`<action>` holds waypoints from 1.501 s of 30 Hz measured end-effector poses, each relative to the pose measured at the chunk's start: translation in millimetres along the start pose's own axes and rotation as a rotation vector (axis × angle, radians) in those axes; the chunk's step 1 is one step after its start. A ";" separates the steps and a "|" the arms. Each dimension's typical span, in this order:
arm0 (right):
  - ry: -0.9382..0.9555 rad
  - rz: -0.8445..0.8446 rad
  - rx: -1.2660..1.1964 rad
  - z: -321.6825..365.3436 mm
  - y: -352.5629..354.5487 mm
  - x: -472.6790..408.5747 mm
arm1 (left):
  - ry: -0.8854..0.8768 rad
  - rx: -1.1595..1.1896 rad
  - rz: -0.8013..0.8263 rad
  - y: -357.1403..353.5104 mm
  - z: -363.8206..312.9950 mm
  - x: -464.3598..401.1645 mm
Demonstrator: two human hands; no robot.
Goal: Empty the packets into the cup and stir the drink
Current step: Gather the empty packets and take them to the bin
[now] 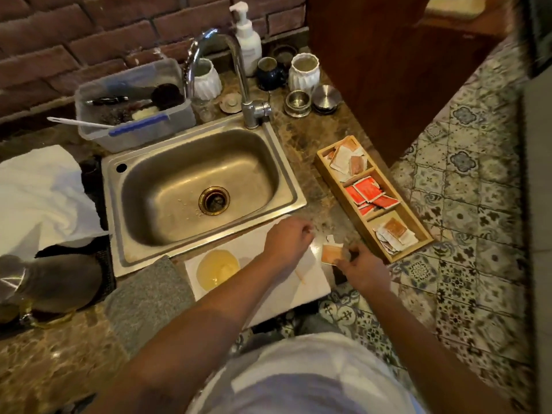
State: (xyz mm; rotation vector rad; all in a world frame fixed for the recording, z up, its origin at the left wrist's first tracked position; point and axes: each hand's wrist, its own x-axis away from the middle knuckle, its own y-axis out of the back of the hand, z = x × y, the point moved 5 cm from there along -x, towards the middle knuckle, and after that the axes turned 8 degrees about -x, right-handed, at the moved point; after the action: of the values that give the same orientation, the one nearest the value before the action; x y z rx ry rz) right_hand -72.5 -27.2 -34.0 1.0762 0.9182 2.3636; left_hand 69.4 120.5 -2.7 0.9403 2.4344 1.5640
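Note:
A cup point(218, 268) of pale yellow liquid stands on a white napkin point(310, 289) at the counter's front edge, just below the sink. My right hand point(363, 265) pinches an orange packet point(331, 254) to the right of the napkin. A small torn white scrap point(330, 239) lies just above the packet. My left hand point(288, 239) hovers over the napkin's far right corner with its fingertips pinched together; I see nothing between them. A thin orange stick point(299, 276) lies on the napkin under my left wrist.
A three-compartment wooden box point(325, 171) of orange, red and white packets sits right of the steel sink point(292, 186). Behind are the faucet point(239, 64), a plastic tub point(134, 132), jars and a soap bottle point(248, 37). A white cloth point(38, 192) lies left. Patterned floor tiles point(466, 264) lie to the right.

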 end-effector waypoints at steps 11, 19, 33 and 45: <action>0.080 -0.006 0.213 11.5 -7.0 -11.4 | -0.080 -0.226 0.165 -60.4 -30.0 -43.7; 0.126 0.065 0.187 3.5 -7.7 -25.6 | -0.081 -0.291 0.227 -68.5 -34.3 -51.7; 0.185 0.119 0.218 -2.5 -9.5 -32.4 | -0.111 -0.373 0.173 -64.2 -22.4 -46.1; 0.231 0.115 0.250 -10.3 -10.4 -31.6 | -0.102 -0.344 0.167 -66.0 -18.4 -35.4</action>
State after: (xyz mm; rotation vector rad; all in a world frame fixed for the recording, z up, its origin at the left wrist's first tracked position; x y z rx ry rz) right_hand -59.7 -42.1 -62.8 0.9802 1.2946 2.5582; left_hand 61.4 68.0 -58.7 1.1429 1.9744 1.8585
